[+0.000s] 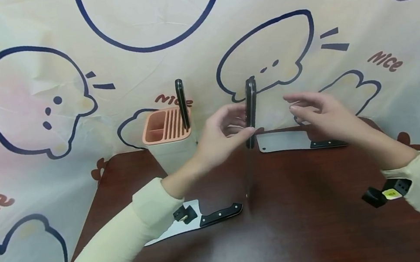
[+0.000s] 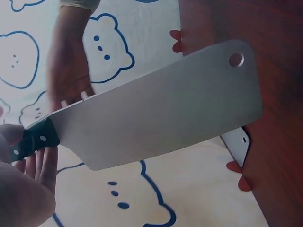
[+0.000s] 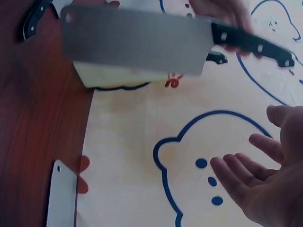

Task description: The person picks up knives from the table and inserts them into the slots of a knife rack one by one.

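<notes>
My left hand (image 1: 220, 136) grips the black handle (image 1: 251, 104) of a cleaver. The blade points downward and appears edge-on in the head view. Both wrist views show its broad steel blade (image 2: 161, 104), with a round hole near the far corner. To the right of that handle, my right hand (image 1: 319, 111) is held in the air, apart from it. Its fingers (image 3: 241, 172) are relaxed and hold nothing.
A second cleaver (image 1: 284, 140) lies at the table's back edge. Under my left forearm lies a black-handled knife (image 1: 220, 215), its blade partly covered. A pale knife holder (image 1: 171, 153) with an orange slotted top stands back left, one knife handle (image 1: 181, 101) sticking up.
</notes>
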Motion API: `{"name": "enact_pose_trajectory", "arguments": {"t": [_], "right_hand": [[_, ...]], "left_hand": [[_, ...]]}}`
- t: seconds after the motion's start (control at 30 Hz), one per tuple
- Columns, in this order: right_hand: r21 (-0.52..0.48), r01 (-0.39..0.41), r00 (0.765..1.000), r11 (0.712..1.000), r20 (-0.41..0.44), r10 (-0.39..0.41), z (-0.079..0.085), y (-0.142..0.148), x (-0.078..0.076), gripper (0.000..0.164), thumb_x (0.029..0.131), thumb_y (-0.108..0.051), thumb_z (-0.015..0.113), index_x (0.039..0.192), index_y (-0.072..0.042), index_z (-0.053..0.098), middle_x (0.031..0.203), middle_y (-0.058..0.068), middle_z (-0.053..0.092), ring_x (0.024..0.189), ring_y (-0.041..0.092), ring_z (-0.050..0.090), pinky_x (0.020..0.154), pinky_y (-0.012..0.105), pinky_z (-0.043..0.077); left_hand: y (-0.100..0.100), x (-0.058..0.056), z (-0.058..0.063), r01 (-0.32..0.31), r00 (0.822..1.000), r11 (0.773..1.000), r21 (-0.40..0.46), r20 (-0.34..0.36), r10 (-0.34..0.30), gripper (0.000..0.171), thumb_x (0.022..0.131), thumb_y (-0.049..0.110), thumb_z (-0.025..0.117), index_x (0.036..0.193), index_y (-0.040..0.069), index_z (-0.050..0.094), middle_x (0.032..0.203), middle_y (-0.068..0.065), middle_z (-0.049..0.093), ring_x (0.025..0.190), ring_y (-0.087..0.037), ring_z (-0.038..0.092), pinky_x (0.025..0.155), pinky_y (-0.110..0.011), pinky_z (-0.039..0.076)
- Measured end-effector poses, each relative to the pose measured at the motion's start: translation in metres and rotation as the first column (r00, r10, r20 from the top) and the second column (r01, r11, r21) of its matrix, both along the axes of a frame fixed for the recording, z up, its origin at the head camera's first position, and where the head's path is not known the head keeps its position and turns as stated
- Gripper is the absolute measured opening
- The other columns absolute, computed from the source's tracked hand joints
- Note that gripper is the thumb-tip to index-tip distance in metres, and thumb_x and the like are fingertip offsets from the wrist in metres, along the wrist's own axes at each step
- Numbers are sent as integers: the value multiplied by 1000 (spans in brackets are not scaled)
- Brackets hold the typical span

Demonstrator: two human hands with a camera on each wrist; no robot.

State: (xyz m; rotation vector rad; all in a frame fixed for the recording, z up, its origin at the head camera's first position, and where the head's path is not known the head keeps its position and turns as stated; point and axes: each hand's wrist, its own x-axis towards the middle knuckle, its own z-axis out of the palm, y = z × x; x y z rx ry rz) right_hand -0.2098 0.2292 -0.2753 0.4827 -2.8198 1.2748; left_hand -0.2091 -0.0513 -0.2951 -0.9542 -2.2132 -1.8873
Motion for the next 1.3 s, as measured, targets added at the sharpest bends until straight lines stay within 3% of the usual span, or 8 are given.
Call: {"name": "enact_pose_trajectory", "arguments": {"t": [0.17, 0.5, 0.77, 1.0, 1.3], "right_hand": [[74, -42, 997, 996, 65, 37, -7, 14, -6, 57, 105, -33, 57, 156, -13, 40, 152, 20, 48, 135, 44, 49, 103, 66, 44], [170, -65, 993, 983, 111, 46, -31, 46, -19, 71, 104, -41, 56, 161, -9, 27, 161, 23, 29, 141, 51, 35, 106, 70, 38], [237, -73, 993, 969, 103, 50, -72, 85, -35, 74, 104, -39, 59, 161, -5, 25, 163, 25, 24, 148, 49, 24, 111, 72, 26], [288, -32, 992, 957, 124, -4, -111, 116, -48, 81, 103, -45, 58, 161, -1, 20, 163, 31, 19, 148, 53, 17, 111, 74, 21], [359, -10, 992, 933, 122, -36, -153, 133, -53, 81, 102, -43, 61, 153, 11, 30, 153, 39, 31, 138, 59, 30, 106, 74, 30]], "left_hand": [[-15, 6, 6, 5, 1000, 1000, 26, 9, -5, 45, 90, -1, 73, 132, -4, 58, 115, -16, 66, 100, -24, 66, 91, -36, 58], [-50, 17, 10, -34, 998, 999, 30, 61, 33, 45, 90, -3, 71, 132, -5, 56, 114, -17, 64, 102, -26, 65, 93, -34, 57], [-77, 25, 21, -128, 990, 991, -37, 48, 130, 48, 91, 0, 73, 136, -2, 55, 119, -15, 63, 106, -23, 64, 95, -29, 56], [-99, 31, 29, -180, 983, 983, -21, 39, 181, 50, 92, -4, 70, 139, -1, 53, 124, -13, 62, 109, -23, 61, 96, -26, 54], [-122, 35, 36, -224, 975, 975, -4, 17, 224, 46, 95, 3, 68, 139, 2, 54, 126, -11, 65, 111, -24, 63, 95, -26, 52]]}}
